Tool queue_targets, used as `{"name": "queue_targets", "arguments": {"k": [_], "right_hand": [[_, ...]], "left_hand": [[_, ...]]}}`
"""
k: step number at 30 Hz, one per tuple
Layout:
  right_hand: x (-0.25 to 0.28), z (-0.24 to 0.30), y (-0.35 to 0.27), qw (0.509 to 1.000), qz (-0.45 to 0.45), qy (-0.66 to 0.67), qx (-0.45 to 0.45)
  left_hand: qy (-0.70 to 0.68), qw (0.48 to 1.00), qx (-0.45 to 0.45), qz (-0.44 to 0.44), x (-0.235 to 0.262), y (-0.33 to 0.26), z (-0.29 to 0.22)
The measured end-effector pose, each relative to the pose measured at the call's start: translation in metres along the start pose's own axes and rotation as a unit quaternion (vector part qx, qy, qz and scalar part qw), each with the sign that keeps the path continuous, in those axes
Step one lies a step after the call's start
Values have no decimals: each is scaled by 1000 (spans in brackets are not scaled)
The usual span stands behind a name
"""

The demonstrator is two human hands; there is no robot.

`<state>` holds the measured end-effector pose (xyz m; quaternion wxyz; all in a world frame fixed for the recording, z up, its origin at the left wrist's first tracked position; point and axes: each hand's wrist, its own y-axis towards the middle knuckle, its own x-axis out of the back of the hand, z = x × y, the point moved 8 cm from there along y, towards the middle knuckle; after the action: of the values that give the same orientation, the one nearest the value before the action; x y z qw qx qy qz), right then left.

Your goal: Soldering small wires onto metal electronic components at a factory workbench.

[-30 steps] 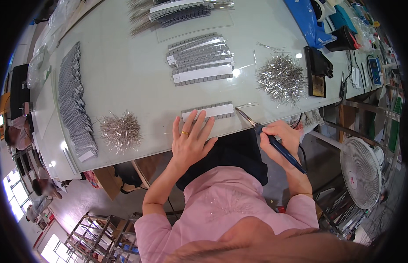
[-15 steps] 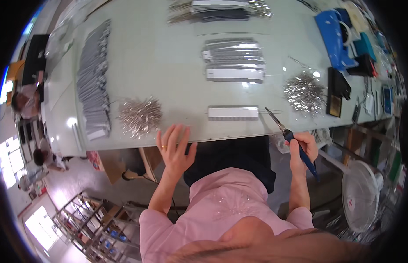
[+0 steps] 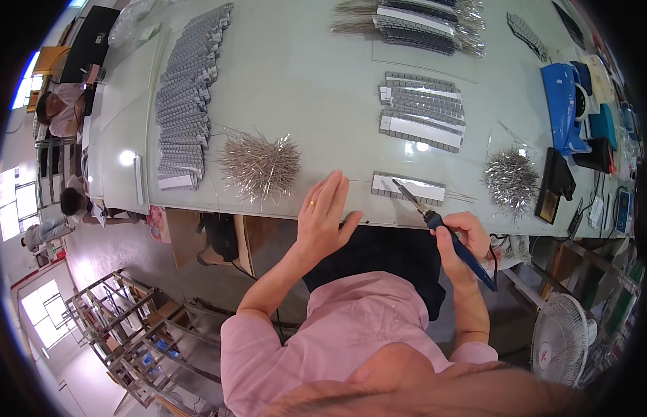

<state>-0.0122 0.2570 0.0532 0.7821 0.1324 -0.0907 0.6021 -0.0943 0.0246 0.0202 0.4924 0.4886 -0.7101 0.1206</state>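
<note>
My right hand (image 3: 465,242) grips a soldering iron (image 3: 454,240) by its blue handle. The iron's metal tip points up and left, over or against the middle of a white-and-grey flat strip (image 3: 408,189) near the table's front edge; I cannot tell whether it touches. Thin wires stick out of the strip's right end, and a fine one shows at its left. My left hand (image 3: 325,215) has its fingers stretched out at the table edge, left of the strip, holding nothing. Bundles of thin silvery wire leads lie on either side: one bundle (image 3: 259,165) left, another (image 3: 511,181) right.
Overlapping grey strips (image 3: 186,97) form a long row at left. More strips (image 3: 422,111) lie beyond the work strip, with a wired stack (image 3: 417,24) farther back. At right are a dark tray (image 3: 549,186) and a blue object (image 3: 563,104); a fan (image 3: 561,340) stands below.
My view has shifted, so the table's things sit farther right in it. My left hand has come closer to the strip. The iron's tip has moved left from the strip's right end to its middle.
</note>
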Motion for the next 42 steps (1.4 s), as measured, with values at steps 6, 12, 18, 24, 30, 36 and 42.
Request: {"name": "queue_targets", "arguments": {"k": [6, 12, 18, 24, 30, 36, 42], "right_hand": [[-5, 1, 5, 999, -45, 15, -13], [-18, 25, 18, 997, -23, -64, 48], [-30, 38, 26, 993, 10, -94, 66], [-36, 37, 28, 994, 15, -90, 65], [-40, 40, 33, 993, 30, -95, 61], [-45, 46, 35, 987, 29, -112, 107], [-39, 21, 30, 996, 31, -57, 68]], "left_hand": [[66, 997, -28, -13, 7, 6, -4], [69, 996, -51, -6, 3, 9, -6], [70, 996, -62, 8, 2, 10, -7], [68, 995, -70, 12, 1, 9, -7], [57, 996, -67, 17, 0, 10, -7], [62, 995, -71, 20, 1, 11, -6], [46, 993, -95, -51, 1, 0, -5]]}}
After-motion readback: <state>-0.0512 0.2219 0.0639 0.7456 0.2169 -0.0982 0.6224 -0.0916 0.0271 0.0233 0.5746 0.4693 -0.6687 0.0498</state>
